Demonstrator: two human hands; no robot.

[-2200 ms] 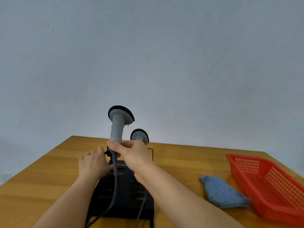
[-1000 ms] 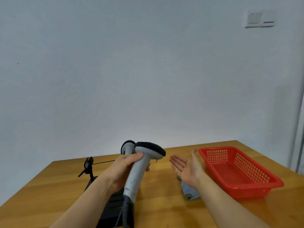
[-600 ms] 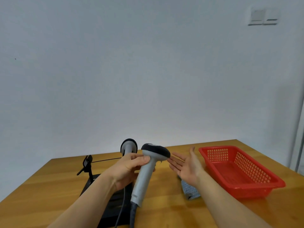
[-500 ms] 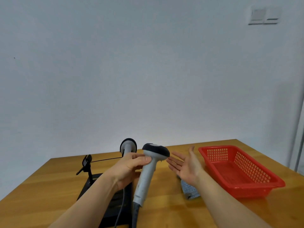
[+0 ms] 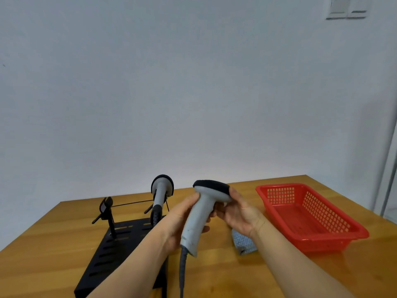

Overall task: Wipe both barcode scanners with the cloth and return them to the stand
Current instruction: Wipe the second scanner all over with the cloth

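A grey barcode scanner (image 5: 198, 220) with a black head is held upright above the table, its cable hanging down. My left hand (image 5: 180, 220) grips its handle from the left. My right hand (image 5: 238, 211) holds it just under the head from the right, fingers wrapped toward the front. A second grey scanner (image 5: 160, 191) stands in the black stand (image 5: 111, 252) behind my left forearm. The stand's left holder (image 5: 106, 208) has nothing in it. The blue cloth (image 5: 243, 243) lies on the table, mostly hidden under my right wrist.
A red plastic basket (image 5: 311, 216) sits on the wooden table (image 5: 43, 244) at the right, holding nothing. A white wall rises behind the table, and a glass panel edge shows at far right.
My right hand, held flat and apart from the scanner before, has closed in and taken hold under the scanner's head. The scanner has turned more upright in my left hand.
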